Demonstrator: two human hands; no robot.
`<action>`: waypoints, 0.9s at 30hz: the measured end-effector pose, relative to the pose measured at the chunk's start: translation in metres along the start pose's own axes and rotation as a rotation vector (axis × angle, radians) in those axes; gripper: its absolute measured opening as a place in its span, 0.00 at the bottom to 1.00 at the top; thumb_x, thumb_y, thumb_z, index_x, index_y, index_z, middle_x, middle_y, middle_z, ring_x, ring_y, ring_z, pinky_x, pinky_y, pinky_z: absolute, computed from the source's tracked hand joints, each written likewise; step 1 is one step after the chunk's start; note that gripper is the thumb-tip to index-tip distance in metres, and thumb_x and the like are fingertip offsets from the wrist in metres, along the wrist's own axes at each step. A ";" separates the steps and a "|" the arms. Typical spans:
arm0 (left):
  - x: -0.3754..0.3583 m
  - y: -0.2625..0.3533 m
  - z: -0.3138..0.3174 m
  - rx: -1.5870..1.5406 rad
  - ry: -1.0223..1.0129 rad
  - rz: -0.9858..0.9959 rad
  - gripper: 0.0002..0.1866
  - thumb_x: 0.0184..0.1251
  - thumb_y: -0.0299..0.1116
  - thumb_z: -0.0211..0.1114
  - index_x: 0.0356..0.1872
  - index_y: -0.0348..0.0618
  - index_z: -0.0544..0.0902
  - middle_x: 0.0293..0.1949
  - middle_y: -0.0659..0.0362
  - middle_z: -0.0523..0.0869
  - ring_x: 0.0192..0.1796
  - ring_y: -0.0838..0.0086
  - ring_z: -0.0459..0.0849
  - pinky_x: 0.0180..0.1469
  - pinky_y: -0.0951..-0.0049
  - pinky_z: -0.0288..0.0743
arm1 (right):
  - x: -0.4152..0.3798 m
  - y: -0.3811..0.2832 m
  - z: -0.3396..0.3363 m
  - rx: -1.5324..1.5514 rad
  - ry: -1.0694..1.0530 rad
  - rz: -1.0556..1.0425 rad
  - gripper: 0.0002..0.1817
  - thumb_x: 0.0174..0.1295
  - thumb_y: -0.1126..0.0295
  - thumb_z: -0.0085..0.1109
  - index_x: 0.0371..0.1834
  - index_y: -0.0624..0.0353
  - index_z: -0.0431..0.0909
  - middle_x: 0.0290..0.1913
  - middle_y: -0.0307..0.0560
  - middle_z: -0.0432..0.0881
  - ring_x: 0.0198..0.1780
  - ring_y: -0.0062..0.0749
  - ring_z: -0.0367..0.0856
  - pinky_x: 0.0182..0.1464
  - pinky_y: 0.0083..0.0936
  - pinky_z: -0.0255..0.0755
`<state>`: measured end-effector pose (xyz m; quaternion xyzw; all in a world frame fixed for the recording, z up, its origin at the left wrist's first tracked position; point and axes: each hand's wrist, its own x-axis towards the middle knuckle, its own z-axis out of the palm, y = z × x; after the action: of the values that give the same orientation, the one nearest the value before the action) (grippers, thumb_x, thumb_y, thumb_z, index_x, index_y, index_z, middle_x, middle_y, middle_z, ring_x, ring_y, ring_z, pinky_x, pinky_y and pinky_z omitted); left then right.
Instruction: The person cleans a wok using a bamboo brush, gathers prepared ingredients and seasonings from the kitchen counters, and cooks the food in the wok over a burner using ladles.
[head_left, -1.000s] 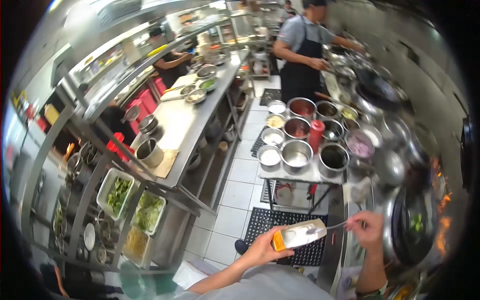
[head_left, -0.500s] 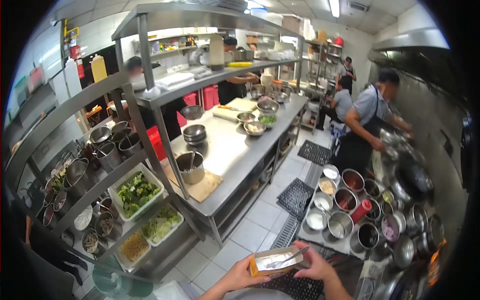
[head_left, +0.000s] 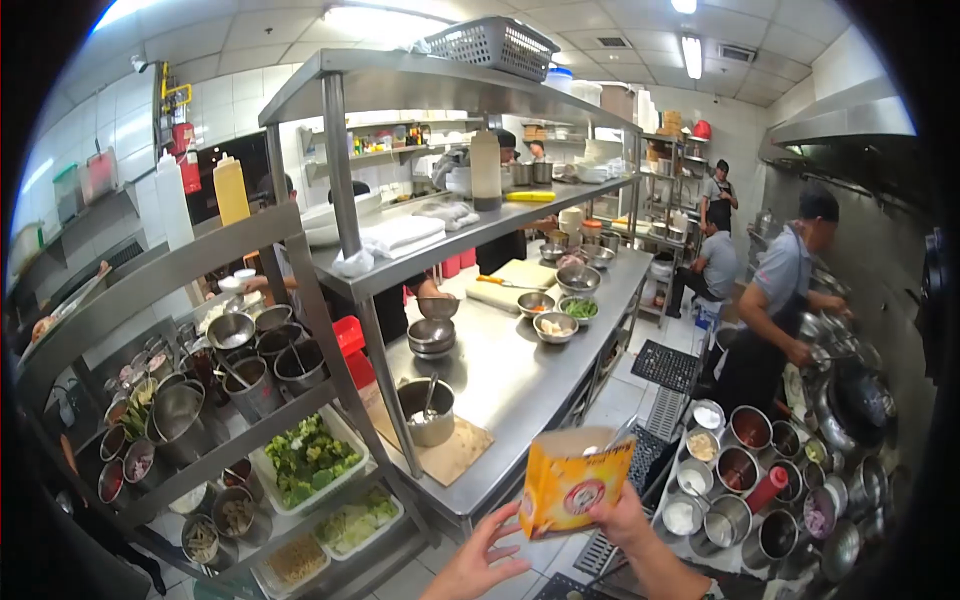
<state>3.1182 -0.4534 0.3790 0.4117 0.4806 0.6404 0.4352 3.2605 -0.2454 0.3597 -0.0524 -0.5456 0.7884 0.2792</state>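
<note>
Raised in front of me is an orange-yellow baking soda box (head_left: 575,487), its round red emblem facing me and its top open. My right hand (head_left: 622,520) grips its right lower side. A bit of the metal spoon (head_left: 617,436) shows above the top edge; the contents are hidden from this angle. At the box's left side, my left hand (head_left: 482,558) is open with fingers apart, fingertips close to the lower left corner.
A steel counter (head_left: 500,395) ahead carries bowls, a cutting board (head_left: 512,285) and a steel pot (head_left: 426,412). Sauce and seasoning pots (head_left: 738,468) crowd the right station, where a person (head_left: 775,290) works at a wok. Broccoli (head_left: 308,460) fills a left-hand bin.
The box has risen and turned from showing white powder inside to showing its printed face. My left hand has let go of it and spread its fingers. The view has tilted up.
</note>
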 end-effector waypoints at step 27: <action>0.062 0.078 -0.066 0.627 1.282 0.162 0.26 0.68 0.29 0.57 0.65 0.40 0.62 0.59 0.56 0.72 0.58 0.69 0.73 0.57 0.71 0.68 | 0.606 -0.153 -0.040 -1.166 0.480 -0.507 0.37 0.46 0.44 0.67 0.45 0.63 0.63 0.36 0.61 0.81 0.41 0.54 0.81 0.43 0.42 0.74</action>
<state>3.0259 -0.4237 0.4490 0.0947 0.7710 0.6182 -0.1201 2.8271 0.1275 0.6145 -0.2380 -0.7998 0.2422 0.4950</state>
